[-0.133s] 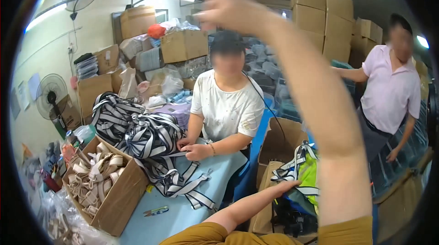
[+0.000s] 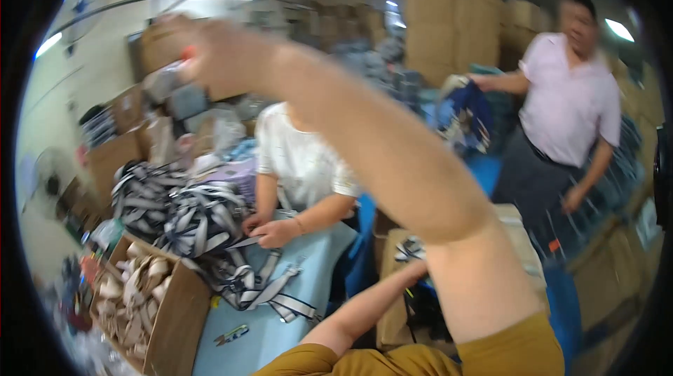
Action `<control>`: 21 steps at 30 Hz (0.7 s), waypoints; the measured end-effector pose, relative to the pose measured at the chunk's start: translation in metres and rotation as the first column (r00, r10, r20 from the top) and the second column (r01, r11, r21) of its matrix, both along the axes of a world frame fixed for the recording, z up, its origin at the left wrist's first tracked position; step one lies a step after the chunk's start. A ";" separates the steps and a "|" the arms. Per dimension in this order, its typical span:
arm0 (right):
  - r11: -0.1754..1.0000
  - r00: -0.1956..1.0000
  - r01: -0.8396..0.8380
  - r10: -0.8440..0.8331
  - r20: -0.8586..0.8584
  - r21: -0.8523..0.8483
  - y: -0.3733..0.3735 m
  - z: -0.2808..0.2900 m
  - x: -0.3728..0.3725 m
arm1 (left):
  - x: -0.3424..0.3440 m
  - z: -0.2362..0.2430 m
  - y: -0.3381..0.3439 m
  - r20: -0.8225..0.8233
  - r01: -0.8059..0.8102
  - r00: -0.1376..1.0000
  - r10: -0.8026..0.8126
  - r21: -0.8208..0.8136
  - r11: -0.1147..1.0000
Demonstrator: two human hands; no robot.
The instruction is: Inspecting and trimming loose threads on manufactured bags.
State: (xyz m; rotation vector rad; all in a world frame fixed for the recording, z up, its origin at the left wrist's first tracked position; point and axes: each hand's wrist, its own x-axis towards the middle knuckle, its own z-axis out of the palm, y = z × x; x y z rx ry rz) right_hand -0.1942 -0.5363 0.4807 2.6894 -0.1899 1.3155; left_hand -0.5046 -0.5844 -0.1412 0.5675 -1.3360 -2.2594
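My right arm is raised across the view. My right hand (image 2: 217, 57) is smeared by motion at the upper left, above the table's far side, and its fingers cannot be made out. Low in the middle, my left hand (image 2: 416, 269) reaches beside black-and-white straps (image 2: 408, 249) at a carton. My right arm covers its fingertips, so its grip is hidden. Across the blue table (image 2: 263, 337) a person in a white top holds a strap (image 2: 247, 242) in both hands. Striped straps (image 2: 203, 218) are heaped beside that person.
An open carton (image 2: 175, 320) of beige straps stands on the left. Small thread snips (image 2: 232, 334) lie on the table. At the right, another person stands holding a dark blue bundle (image 2: 471, 113). Tall stacked cartons (image 2: 449, 18) rise behind.
My right arm has swung left and downward, and the view has shifted to the right. The lime-green piece near my left hand is now hidden behind that arm. The blue bundle has come into sight.
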 end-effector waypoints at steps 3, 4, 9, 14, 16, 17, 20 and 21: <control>0.994 0.993 0.089 -0.083 -0.078 0.068 0.003 -0.072 -0.015 | 0.050 -0.004 -0.007 0.056 0.036 0.998 -0.038 0.032 0.999; 0.982 0.971 0.179 -0.186 -0.148 -0.058 0.009 -0.095 -0.034 | 0.063 -0.007 -0.002 0.073 0.053 0.996 -0.055 0.030 0.998; 0.966 0.946 0.222 -0.180 -0.269 0.134 0.035 -0.155 -0.092 | 0.147 0.012 0.002 0.169 -0.029 0.985 0.029 -0.003 1.000; 0.732 0.723 0.681 -0.679 0.125 0.034 0.104 -0.203 -0.276 | 0.116 0.116 -0.027 0.352 -0.078 0.932 0.084 -0.031 0.996; 0.080 0.060 0.991 -0.984 0.170 0.111 0.204 -0.225 -0.443 | 0.080 0.140 0.018 0.418 -0.063 0.906 0.061 -0.011 0.998; -0.368 -0.415 0.884 -0.901 0.123 0.289 0.300 -0.230 -0.499 | 0.080 0.167 0.034 0.448 -0.092 0.890 0.084 -0.005 0.996; -0.762 -0.867 -0.465 0.288 -0.406 0.451 0.693 -0.306 -0.542 | 0.077 0.176 0.039 0.267 -0.033 0.964 -0.012 0.165 0.986; -0.677 -0.813 -0.552 0.309 -0.494 0.486 0.709 -0.318 -0.464 | 0.092 0.185 0.034 0.294 -0.040 0.955 -0.029 0.224 0.974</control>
